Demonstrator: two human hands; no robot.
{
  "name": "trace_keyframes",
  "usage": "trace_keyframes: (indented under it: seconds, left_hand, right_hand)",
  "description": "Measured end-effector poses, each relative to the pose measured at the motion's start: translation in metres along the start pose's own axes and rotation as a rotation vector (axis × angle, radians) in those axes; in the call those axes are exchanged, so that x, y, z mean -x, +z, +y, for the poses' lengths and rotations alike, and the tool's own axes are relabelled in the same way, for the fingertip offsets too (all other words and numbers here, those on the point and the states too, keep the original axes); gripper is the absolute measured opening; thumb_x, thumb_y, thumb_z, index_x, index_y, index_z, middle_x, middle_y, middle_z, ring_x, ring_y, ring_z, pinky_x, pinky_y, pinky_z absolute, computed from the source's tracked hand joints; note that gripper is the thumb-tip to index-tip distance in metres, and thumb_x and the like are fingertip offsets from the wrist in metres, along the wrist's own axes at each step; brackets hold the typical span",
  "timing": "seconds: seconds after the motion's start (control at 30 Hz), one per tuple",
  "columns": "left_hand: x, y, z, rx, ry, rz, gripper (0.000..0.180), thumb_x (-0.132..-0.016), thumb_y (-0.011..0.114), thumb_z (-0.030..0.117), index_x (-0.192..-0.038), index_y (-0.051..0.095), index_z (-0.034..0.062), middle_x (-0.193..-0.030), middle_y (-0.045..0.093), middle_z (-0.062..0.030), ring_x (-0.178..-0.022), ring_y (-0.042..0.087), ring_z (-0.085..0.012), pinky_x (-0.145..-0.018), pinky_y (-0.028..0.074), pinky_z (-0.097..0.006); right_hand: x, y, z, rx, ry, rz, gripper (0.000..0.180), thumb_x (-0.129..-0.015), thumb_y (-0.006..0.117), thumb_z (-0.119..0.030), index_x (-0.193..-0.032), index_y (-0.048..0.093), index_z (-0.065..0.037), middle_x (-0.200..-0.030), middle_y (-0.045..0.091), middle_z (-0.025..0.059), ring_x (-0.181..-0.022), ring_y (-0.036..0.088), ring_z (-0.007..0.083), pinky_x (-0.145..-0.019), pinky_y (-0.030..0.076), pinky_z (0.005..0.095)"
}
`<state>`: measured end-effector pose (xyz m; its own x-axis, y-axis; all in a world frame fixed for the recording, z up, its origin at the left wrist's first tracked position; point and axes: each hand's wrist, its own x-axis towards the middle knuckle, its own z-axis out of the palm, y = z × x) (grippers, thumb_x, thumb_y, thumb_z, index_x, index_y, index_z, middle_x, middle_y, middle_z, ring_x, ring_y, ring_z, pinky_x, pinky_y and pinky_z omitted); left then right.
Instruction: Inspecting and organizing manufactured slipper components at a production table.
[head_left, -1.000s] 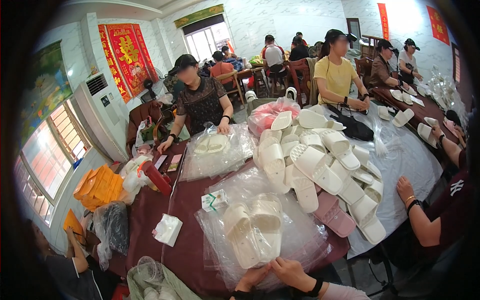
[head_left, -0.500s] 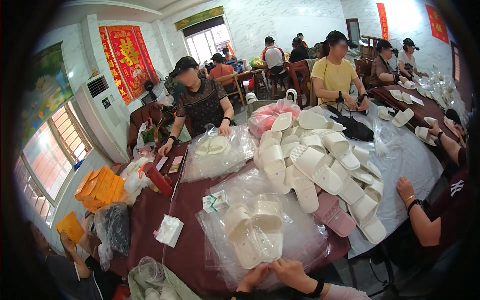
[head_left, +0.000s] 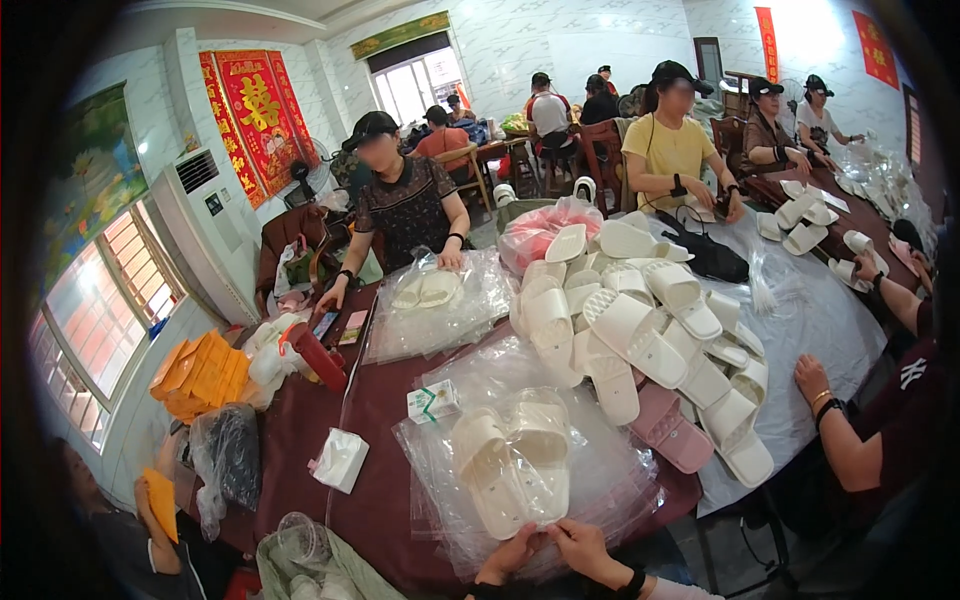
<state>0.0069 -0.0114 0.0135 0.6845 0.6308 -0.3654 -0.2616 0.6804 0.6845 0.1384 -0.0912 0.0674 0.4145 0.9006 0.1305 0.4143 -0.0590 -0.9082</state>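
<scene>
– Fingers?
– Left hand (head_left: 512, 553), right hand (head_left: 584, 550): fingertips closed, pinching the near edge of one clear bag (head_left: 544, 523).
– Contents?
– White slippers (head_left: 492, 476), one pair, inside; flat bags (head_left: 612, 482) beneath.
– Beyond?
– Right: slipper pile (head_left: 638, 328), white; pink slipper (head_left: 668, 432) at its near side. Left: white packet (head_left: 340, 460).

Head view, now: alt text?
Left hand and right hand pinch the near edge of a clear plastic bag around two white slide sandals, atop other clear bags on a maroon tablecloth. A white slide pile lies right; co-workers beyond.
</scene>
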Motion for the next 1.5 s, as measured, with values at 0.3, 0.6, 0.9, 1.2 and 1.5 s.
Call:
trace_keyframes:
  seconds: [0.3, 0.6, 0.9, 1.2, 1.5]
  left_hand:
    - [0.011, 0.030, 0.022, -0.497, 0.103, -0.002, 0.027, -0.094, 0.047, 0.029, -0.084, 0.058, 0.0058, -0.072, 0.050, 0.0030, -0.063, 0.041, -0.0088, -0.056, 0.035, -0.026]
    - [-0.003, 0.000, 0.005, -0.569, 0.011, 0.002, 0.021, -0.092, 0.053, 0.023, -0.095, 0.060, 0.0036, -0.085, 0.058, 0.0003, -0.077, 0.051, -0.0096, -0.067, 0.041, -0.023]
    - [-0.012, -0.027, -0.009, -0.444, -0.067, -0.012, 0.017, -0.091, 0.055, 0.020, -0.090, 0.060, 0.0034, -0.085, 0.061, -0.0020, -0.081, 0.054, -0.0108, -0.071, 0.042, -0.024]
    - [-0.005, -0.011, 0.000, -0.302, -0.074, -0.006, 0.019, -0.088, 0.060, 0.025, -0.085, 0.065, 0.0067, -0.076, 0.059, 0.0037, -0.065, 0.046, -0.0051, -0.056, 0.033, -0.019]
    - [-0.006, -0.016, 0.001, -0.227, -0.112, -0.072, 0.017, -0.089, 0.059, 0.021, -0.094, 0.063, 0.0050, -0.081, 0.060, 0.0016, -0.071, 0.052, -0.0073, -0.060, 0.039, -0.019]
  right_hand:
    - [-0.002, 0.004, 0.013, -0.729, 0.452, -0.188, 0.024, -0.090, 0.055, -0.021, -0.078, 0.063, -0.002, -0.059, 0.055, 0.0005, -0.051, 0.049, 0.0084, -0.048, 0.036, 0.0215]
    - [0.000, -0.001, -0.003, -1.095, 0.744, -0.193, 0.023, -0.093, 0.049, -0.022, -0.082, 0.058, -0.004, -0.061, 0.056, 0.0061, -0.042, 0.040, 0.0098, -0.041, 0.028, 0.0207]
    - [0.000, 0.007, 0.017, -1.509, 0.934, -0.431, 0.034, -0.096, 0.039, -0.035, -0.076, 0.050, -0.011, -0.048, 0.039, 0.0001, -0.039, 0.030, 0.0108, -0.040, 0.024, 0.0233]
    - [0.000, 0.004, 0.018, -1.765, 0.944, -0.586, 0.037, -0.097, 0.035, -0.035, -0.074, 0.049, -0.009, -0.045, 0.032, -0.0012, -0.039, 0.027, 0.0103, -0.041, 0.025, 0.0224]
    - [0.002, 0.007, 0.019, -1.762, 0.937, -0.622, 0.041, -0.097, 0.033, -0.038, -0.072, 0.046, -0.009, -0.046, 0.031, -0.0005, -0.041, 0.028, 0.0103, -0.041, 0.026, 0.0230]
